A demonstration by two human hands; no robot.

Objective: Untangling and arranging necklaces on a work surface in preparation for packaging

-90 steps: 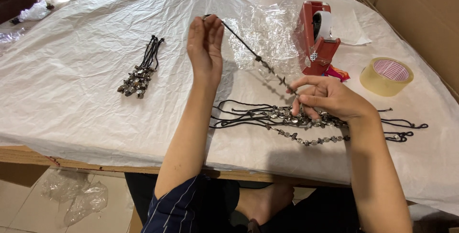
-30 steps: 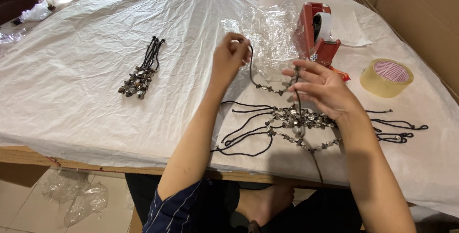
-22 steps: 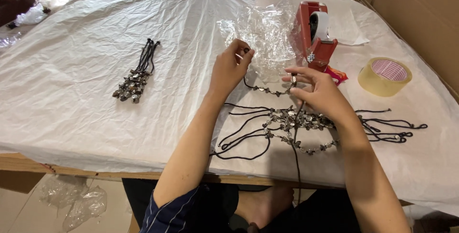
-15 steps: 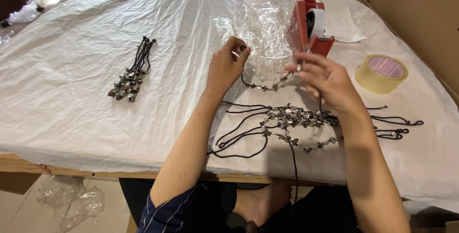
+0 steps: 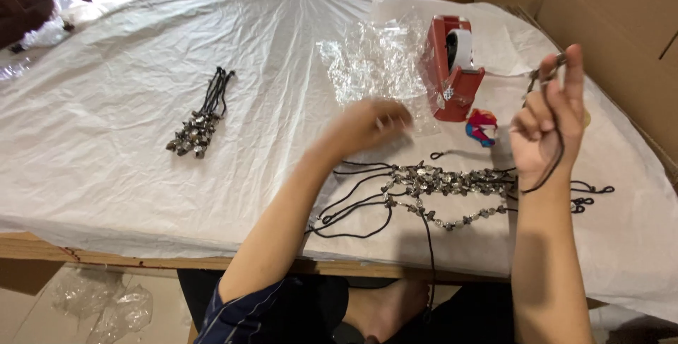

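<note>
Black beaded cord (image 5: 558, 143) dangles from the raised right hand (image 5: 547, 121), pinched; blurred left hand (image 5: 371, 123), grip unclear, hovers above the necklace pile (image 5: 445, 183), which could snag the cord's loop.

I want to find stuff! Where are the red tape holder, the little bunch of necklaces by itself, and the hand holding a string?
Tape holder (image 5: 452, 79), head view, on its red side.
Necklace bunch (image 5: 196, 126), head view, on its beaded end.
Right hand (image 5: 545, 126), head view, on the palm.
</note>
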